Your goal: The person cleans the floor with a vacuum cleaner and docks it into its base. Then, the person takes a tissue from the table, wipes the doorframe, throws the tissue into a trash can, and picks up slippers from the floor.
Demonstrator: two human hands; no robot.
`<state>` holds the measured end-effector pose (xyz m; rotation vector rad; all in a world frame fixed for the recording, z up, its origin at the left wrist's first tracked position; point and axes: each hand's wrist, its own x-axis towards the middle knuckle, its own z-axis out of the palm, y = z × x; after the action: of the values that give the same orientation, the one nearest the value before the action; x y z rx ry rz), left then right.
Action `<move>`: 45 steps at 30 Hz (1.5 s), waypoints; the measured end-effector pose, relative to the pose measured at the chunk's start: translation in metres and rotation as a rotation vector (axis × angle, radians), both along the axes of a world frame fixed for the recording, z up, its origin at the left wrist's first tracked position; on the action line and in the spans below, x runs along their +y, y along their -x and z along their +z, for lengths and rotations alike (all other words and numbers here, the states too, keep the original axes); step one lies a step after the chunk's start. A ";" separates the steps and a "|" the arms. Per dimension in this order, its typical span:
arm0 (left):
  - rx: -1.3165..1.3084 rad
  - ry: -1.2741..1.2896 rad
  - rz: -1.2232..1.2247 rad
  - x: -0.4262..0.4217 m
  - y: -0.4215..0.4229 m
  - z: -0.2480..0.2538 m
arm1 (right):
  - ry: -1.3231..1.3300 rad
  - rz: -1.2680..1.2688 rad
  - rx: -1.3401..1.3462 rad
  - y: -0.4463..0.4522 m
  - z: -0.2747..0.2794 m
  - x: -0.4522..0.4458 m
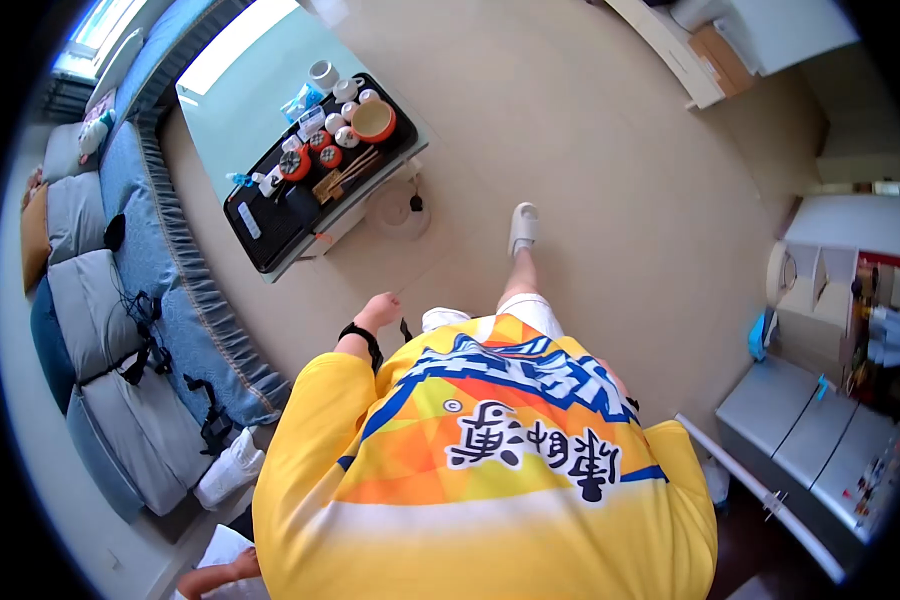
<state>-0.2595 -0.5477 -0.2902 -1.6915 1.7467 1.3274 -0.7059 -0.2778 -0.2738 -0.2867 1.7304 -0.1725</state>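
My left hand [377, 313], with a black band at the wrist, hangs over the floor beside my yellow shirt [490, 480]. Its fingers are closed, and a thin line seems to come from their tips; what they hold is too small to name. Of my right hand [615, 378] only a bit of skin shows past the shirt's right side; its fingers are hidden. Beyond my left hand a black tray [262, 247] rests on a glass-topped table [220, 130], bearing a wooden-coloured bowl [373, 120], white cups and red pots.
A blue sofa [145, 215] with grey cushions and black straps runs along the left. Another person's arm [215, 575] shows at bottom left. Grey drawers [815, 425] and shelves stand at right, a white desk [790, 35] at top right. My slippered foot [523, 228] is on the floor.
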 end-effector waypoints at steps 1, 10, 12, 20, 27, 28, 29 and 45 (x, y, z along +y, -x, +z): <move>-0.008 -0.034 0.055 -0.010 0.003 -0.004 | -0.038 0.054 -0.004 0.010 0.023 -0.044; 0.165 -0.231 0.719 -0.091 0.095 0.070 | 0.083 0.417 0.131 0.175 -0.007 -0.430; 0.309 -0.119 0.869 -0.112 0.110 0.072 | 0.217 0.527 0.161 0.172 0.000 -0.538; 0.527 -0.066 1.244 -0.204 0.134 0.047 | 0.622 0.939 -0.098 -0.023 0.047 -0.803; 0.589 0.118 1.430 -0.286 0.134 0.008 | 0.749 1.784 -0.120 -0.205 0.086 -0.873; 0.554 0.167 1.440 -0.290 0.138 0.013 | 0.758 1.842 -0.136 -0.229 0.090 -0.881; 0.547 0.176 1.462 -0.291 0.141 0.009 | 0.769 1.894 -0.148 -0.251 0.092 -0.887; 0.399 0.060 2.639 -0.423 0.215 0.107 | 0.783 2.832 0.054 -0.527 -0.084 -0.942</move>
<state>-0.4740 -0.9711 -0.1837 -3.2989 -1.9400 1.7735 -0.1785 -1.2197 -0.3578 -2.7028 -0.1549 1.2010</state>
